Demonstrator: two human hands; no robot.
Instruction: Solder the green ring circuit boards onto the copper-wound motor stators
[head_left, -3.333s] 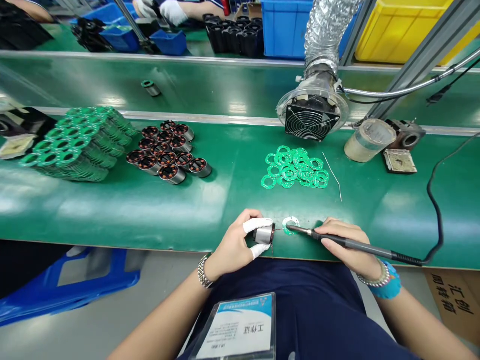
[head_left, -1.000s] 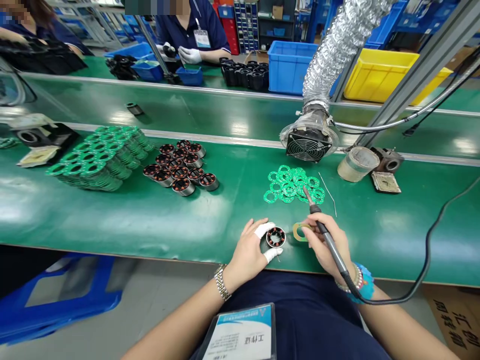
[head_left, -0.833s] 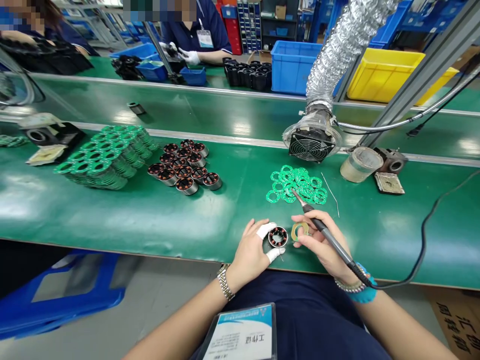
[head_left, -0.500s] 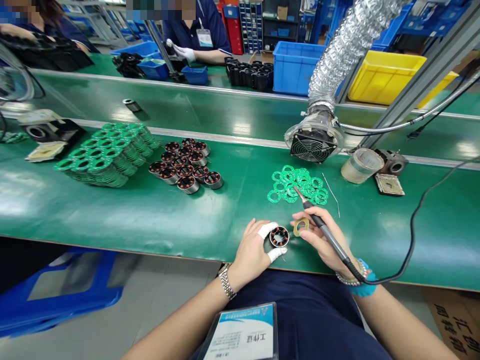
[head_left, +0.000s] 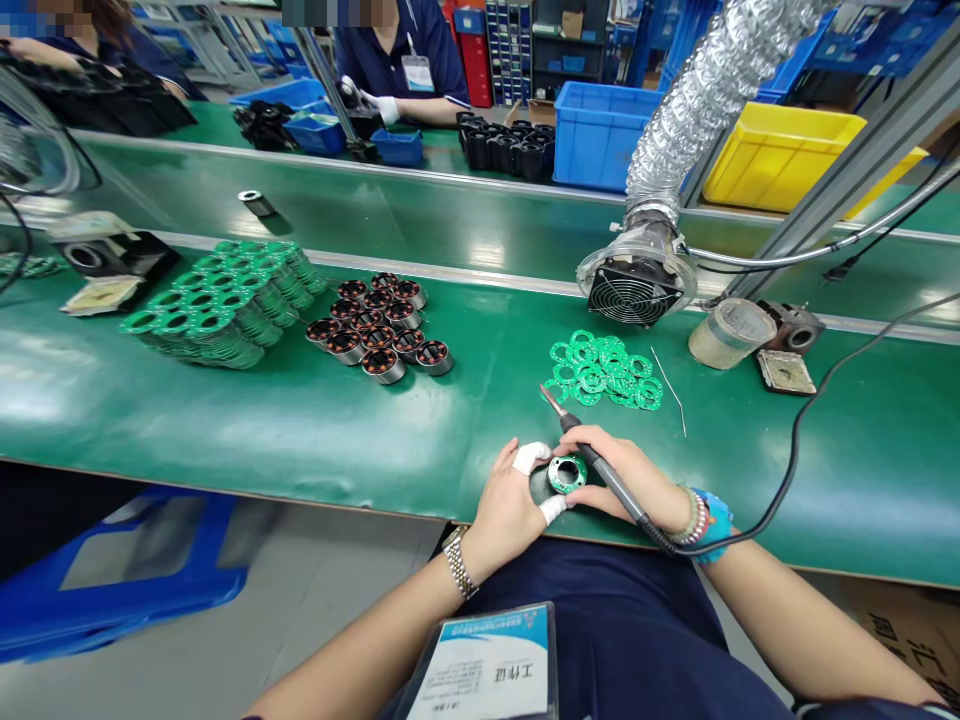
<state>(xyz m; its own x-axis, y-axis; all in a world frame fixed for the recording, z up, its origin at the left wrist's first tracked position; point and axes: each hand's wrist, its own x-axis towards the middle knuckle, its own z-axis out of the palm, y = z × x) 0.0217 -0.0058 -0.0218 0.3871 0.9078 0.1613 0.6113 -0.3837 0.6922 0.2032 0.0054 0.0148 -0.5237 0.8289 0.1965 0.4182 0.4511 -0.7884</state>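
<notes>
Far left of the fan (head_left: 635,292), my feed gives me a block of stacked green boards (head_left: 225,300); between that block and the fan stands a cluster of motor cores (head_left: 382,325), coils facing up. Nearer me than the fan and a little to its left, I have the left hand (head_left: 514,495), white covers on thumb and forefinger, those two curved around the left side of a single motor core (head_left: 551,481). This core sits between the two hands, near the bench edge, nearer me than the fan, with a green ring board (head_left: 581,468) on its top face. From the other side, the right hand (head_left: 634,480) pinches at the ring's edge with thumb and forefinger; I can't tell whether the ring lies fully flush. A soldering iron (head_left: 604,472) lies across that same hand, its tip aimed away from me. Just on the fan's near side I see a loose heap of ring boards (head_left: 604,370), then a bent wire (head_left: 670,392). Right of the fan stands a cloudy jar (head_left: 731,333).
</notes>
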